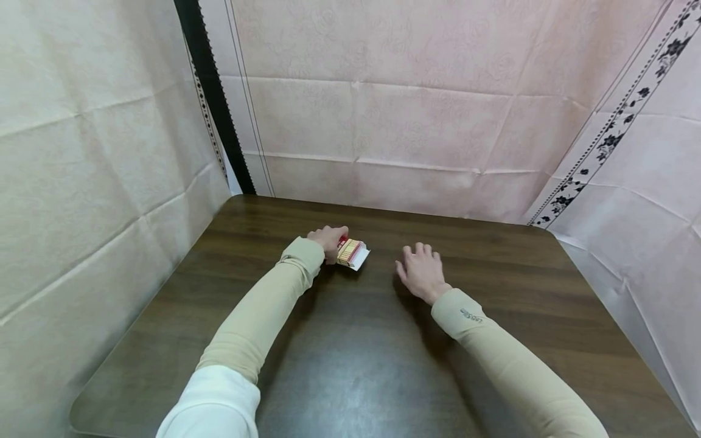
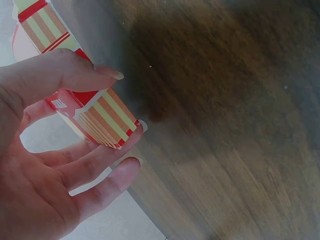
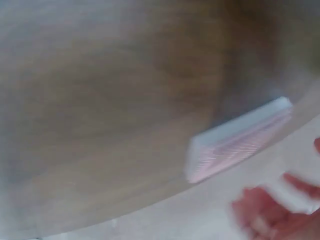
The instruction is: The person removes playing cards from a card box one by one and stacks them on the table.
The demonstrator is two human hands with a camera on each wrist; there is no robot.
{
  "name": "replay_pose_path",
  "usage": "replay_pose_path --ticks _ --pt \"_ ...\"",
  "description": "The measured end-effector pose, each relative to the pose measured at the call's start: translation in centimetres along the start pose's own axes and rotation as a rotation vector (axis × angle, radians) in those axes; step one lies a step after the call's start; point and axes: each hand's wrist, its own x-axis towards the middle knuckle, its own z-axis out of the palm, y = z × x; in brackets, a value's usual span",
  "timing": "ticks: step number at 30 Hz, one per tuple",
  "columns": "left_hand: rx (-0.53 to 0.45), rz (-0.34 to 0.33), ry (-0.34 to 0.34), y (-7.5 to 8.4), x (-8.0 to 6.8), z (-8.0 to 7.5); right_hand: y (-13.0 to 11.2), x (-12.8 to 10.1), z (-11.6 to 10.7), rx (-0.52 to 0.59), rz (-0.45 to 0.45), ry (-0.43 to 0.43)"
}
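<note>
The left hand (image 1: 327,241) sits just left of the frame's centre in the head view, fingers curled round a small box (image 1: 352,252) with red and yellow stripes. In the left wrist view the thumb presses the box's (image 2: 102,117) upper side while the fingers (image 2: 95,155) support it from beneath, so the hold is a firm pinch. The box lies at the middle of the dark wooden table (image 1: 350,365); from the head view I cannot tell whether it rests fully on the wood or is tipped up on one edge.

The right hand (image 1: 421,271) lies right of centre, palm down, fingers spread loosely, holding nothing and well apart from the box. The right wrist view is badly blurred; it shows only a pale, striped shape (image 3: 240,140), probably the same box, against the wood.

Judging by this, the work is at an early stage: the box is grasped by one hand, but whether it is closed or partly open cannot be made out, and nothing has been taken out of it or laid beside it. Pink patterned cloth (image 1: 383,121) hangs behind the table and at both sides.
</note>
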Motion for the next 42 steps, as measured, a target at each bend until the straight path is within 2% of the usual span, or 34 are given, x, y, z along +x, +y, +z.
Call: replay_pose_path --ticks 4,7,9,15,20,30,42 --pt "0.008 0.01 0.007 0.3 -0.1 0.0 -1.7 0.4 -0.8 0.118 -0.235 0.011" --pt "0.026 0.021 0.018 0.7 -0.3 -0.1 -3.0 0.8 -1.0 0.157 -0.324 -0.014" --pt "0.045 0.027 0.026 0.9 -0.4 -0.1 -3.8 1.0 -1.0 0.146 -0.346 -0.046" --pt "0.082 0.044 0.031 1.7 -0.5 0.2 -5.3 1.3 -0.3 0.102 -0.347 -0.153" --pt "0.07 0.082 0.014 2.2 -0.3 0.6 -5.8 1.4 0.5 0.076 -0.328 -0.185" --pt "0.063 0.088 0.026 2.4 0.1 0.3 -5.3 2.0 0.6 0.09 -0.331 -0.155" --pt "0.067 0.041 0.026 1.7 -0.1 -0.1 -3.9 1.3 0.4 0.23 -0.372 -0.048"
